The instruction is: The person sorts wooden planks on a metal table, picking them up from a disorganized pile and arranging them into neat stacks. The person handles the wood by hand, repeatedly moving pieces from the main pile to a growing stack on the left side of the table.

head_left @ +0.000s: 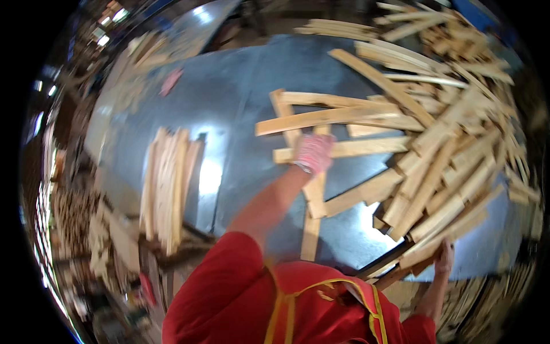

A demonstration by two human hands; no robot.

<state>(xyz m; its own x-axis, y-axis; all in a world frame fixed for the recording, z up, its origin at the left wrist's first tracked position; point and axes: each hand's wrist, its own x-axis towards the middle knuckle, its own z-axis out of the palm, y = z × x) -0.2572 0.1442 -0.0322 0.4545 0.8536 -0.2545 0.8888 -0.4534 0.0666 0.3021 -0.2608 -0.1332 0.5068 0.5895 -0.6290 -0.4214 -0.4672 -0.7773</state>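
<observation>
My left hand (314, 153), in a pink-and-white glove, reaches to the middle of the metal table. Its fingers are closed on a wooden strip (315, 195) among crossed strips; motion blurs them a little. A longer strip (329, 117) lies across others just beyond it. Low on the right, my right hand (444, 258) is closed at the ends of several wooden strips (427, 252) that stick out over the near edge. Its fingers are partly hidden by the wood.
A big loose heap of wooden strips (452, 149) covers the table's right side. An ordered row of strips (165, 189) lies at the left near edge. A pink glove-like piece (171, 82) rests on the metal table (229, 80). More wood (77, 221) is stacked beyond the left edge.
</observation>
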